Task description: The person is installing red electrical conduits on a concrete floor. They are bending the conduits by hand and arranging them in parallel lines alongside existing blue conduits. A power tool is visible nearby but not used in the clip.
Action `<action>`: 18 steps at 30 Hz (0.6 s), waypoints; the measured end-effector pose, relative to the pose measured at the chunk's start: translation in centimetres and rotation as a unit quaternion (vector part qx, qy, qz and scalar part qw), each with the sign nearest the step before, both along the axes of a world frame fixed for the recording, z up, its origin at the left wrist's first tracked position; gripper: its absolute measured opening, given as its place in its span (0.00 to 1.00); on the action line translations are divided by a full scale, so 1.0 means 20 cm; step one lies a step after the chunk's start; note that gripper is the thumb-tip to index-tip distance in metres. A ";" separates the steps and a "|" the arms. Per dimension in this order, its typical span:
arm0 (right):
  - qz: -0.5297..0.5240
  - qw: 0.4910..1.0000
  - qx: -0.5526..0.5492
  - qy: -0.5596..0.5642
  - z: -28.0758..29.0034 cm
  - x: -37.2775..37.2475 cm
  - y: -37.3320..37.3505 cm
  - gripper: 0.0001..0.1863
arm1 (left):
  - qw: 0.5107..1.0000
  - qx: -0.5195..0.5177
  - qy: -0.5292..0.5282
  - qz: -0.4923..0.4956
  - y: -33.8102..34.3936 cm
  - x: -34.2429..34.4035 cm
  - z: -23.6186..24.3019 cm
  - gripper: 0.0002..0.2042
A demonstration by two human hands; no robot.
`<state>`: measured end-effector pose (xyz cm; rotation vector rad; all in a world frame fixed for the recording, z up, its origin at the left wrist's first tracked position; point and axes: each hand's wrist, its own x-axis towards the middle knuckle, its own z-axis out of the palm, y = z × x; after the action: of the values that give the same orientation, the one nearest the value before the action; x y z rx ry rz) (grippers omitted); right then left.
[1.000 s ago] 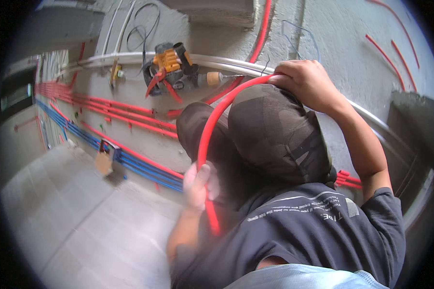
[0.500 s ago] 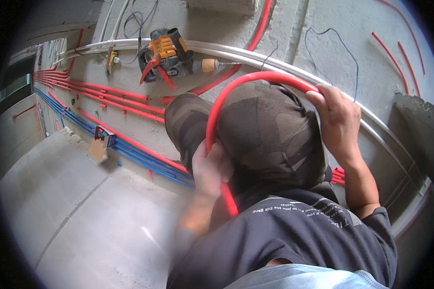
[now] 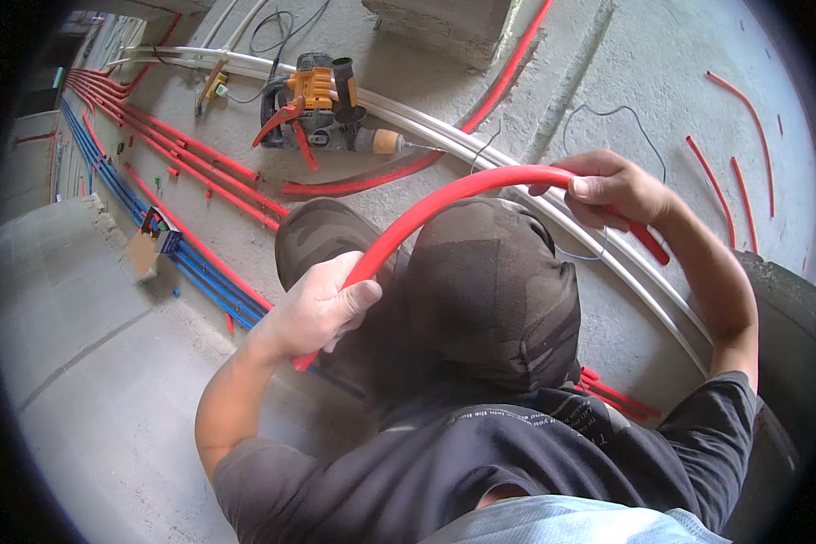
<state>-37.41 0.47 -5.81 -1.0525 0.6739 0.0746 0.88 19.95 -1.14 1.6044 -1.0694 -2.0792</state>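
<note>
Arching red pipe [image 3: 463, 188]: I see long axis left-to-right, ends pointing bodyward.
Left hand [image 3: 314, 305]: clasping it.
Right hand [image 3: 624, 187]: clasping it.

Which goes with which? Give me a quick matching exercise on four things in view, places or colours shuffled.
Things:
1. Drill
2. Bent pipe
3. Box
4. White pipes

Places or colours:
A. At the blue pipes
B. Partly hidden by the drill
C. Orange and black
D. Gripped by left hand and right hand

Pairs: 1-C, 2-D, 3-A, 4-B
</note>
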 end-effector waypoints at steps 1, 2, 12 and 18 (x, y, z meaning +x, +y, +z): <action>-0.059 0.998 0.011 -0.006 -0.02 -0.01 0.09 0.37 | 1.000 0.003 0.001 0.023 0.05 -0.01 -0.01 0.31; -0.115 0.993 0.019 -0.013 -0.02 -0.02 0.17 0.37 | 0.999 0.004 0.001 0.048 0.08 -0.03 -0.01 0.30; -0.307 0.949 -0.041 0.054 0.02 -0.16 0.47 0.33 | 0.984 -0.161 -0.018 0.071 0.01 -0.17 -0.20 0.27; -0.383 0.915 -0.051 0.115 0.04 -0.20 0.63 0.32 | 0.999 -0.031 0.033 -0.001 -0.25 -0.19 -0.11 0.27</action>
<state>-41.34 13.10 -5.07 -0.8204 1.2780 -0.5297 -2.85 14.86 -3.33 1.4951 -1.1012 -2.0650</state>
